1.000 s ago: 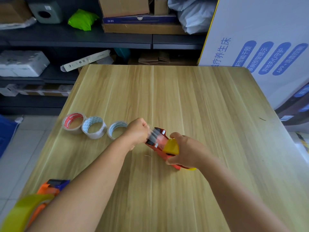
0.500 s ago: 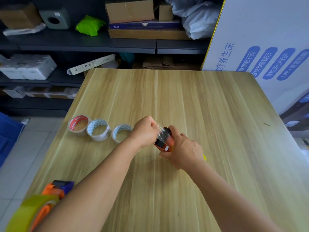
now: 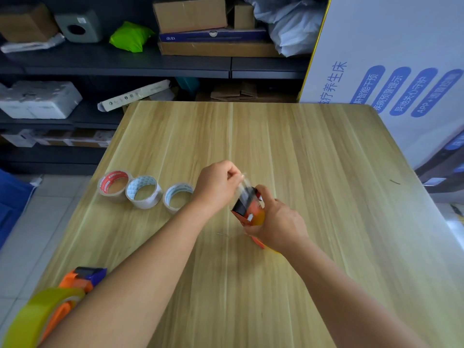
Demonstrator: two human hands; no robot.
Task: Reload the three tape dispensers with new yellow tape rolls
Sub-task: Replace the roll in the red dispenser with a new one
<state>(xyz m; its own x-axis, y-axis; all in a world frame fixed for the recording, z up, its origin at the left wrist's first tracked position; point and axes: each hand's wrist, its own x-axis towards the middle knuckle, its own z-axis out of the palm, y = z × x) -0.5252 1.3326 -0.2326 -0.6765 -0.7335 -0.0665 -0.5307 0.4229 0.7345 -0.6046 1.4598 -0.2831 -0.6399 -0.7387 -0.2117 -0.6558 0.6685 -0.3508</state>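
**Pulling the tape end over the teeth of the red dispenser**

I hold the red dispenser (image 3: 248, 209) in my right hand (image 3: 277, 222), a little way above the wooden table (image 3: 313, 172). My fingers are curled round its body and my thumb sits up near the top. A bit of yellow shows by my palm, so I think a yellow roll (image 3: 259, 218) is already inside it, but my hand hides most of it.

My left hand (image 3: 216, 184) is right beside the dispenser. Its finger and thumb pinch the loose end of the tape (image 3: 242, 183), which looks thin and see-through here. The end is stretched up past the black front part with the jagged teeth.

So I think I am at the threading step for this dispenser. The next move should be to pull the tape flat and straight over the front, then press it down on the teeth so it stays. I must keep it from twisting or sticking to my fingers.

Near my left elbow, at the table's edge, lies an orange dispenser (image 3: 75, 285) with a big yellow roll (image 3: 37, 317) on it. It looks loaded. I cannot see a third dispenser from here.

Three other tape rolls stand in a row to the left of my hands: one with a red ring (image 3: 114, 185), one white and blue (image 3: 143, 192), and one more (image 3: 177, 197) partly behind my left wrist.
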